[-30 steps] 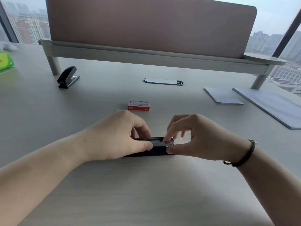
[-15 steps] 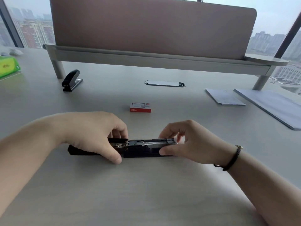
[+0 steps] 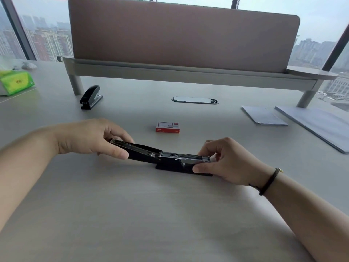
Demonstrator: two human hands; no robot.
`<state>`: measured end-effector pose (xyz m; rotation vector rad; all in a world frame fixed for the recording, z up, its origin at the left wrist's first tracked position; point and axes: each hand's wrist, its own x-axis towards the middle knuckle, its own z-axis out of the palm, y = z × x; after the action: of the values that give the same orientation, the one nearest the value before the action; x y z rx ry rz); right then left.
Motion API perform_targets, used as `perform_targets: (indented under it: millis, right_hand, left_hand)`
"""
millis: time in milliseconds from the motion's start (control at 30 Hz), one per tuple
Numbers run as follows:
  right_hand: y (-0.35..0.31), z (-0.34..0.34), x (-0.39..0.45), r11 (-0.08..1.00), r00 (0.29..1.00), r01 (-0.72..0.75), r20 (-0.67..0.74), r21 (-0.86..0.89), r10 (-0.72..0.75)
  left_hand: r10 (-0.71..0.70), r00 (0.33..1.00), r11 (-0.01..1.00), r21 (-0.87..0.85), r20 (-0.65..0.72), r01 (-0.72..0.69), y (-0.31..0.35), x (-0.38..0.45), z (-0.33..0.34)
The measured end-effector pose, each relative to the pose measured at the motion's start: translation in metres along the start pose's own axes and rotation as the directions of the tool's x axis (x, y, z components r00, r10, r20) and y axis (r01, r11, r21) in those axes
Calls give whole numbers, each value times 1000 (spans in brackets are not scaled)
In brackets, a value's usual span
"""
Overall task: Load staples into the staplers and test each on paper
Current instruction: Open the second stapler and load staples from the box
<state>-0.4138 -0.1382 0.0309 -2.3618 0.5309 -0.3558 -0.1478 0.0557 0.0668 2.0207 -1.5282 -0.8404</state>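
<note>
A black stapler (image 3: 166,159) lies swung flat open on the desk in front of me. My left hand (image 3: 90,138) grips its cover, which is raised slightly to the left. My right hand (image 3: 228,160) pinches the front end of the metal staple channel and base. A red and white staple box (image 3: 167,127) sits just beyond, shut. A second black stapler (image 3: 91,97) stands closed at the back left. Sheets of paper (image 3: 263,115) lie at the right.
A larger paper stack (image 3: 319,123) lies at the far right edge. A green tissue pack (image 3: 15,83) sits at the far left. A divider panel on a raised shelf (image 3: 185,72) spans the back, with an oval cable port (image 3: 195,100) below it.
My left hand has swung the stapler cover open leftward, from folded over the base to laid out nearly flat. My right hand has kept hold of the front end.
</note>
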Motion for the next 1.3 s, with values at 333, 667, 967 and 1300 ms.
perform_targets:
  millis: [333, 667, 967, 1300]
  right_hand:
    - [-3, 3, 2, 1000, 1000, -15, 6, 10, 15]
    - [6, -6, 3, 975, 997, -47, 74, 219, 31]
    - [8, -13, 2, 908, 992, -122, 27, 402, 121]
    - [7, -10, 1, 937, 991, -125, -4, 326, 134]
  left_hand:
    - [206, 923, 949, -163, -325, -269, 47, 14, 40]
    - [272, 864, 962, 131, -424, -239, 39, 36, 89]
    - [247, 896, 969, 82, -368, -234, 31, 36, 93]
    - [238, 903, 971, 50, -359, -236, 30, 36, 94]
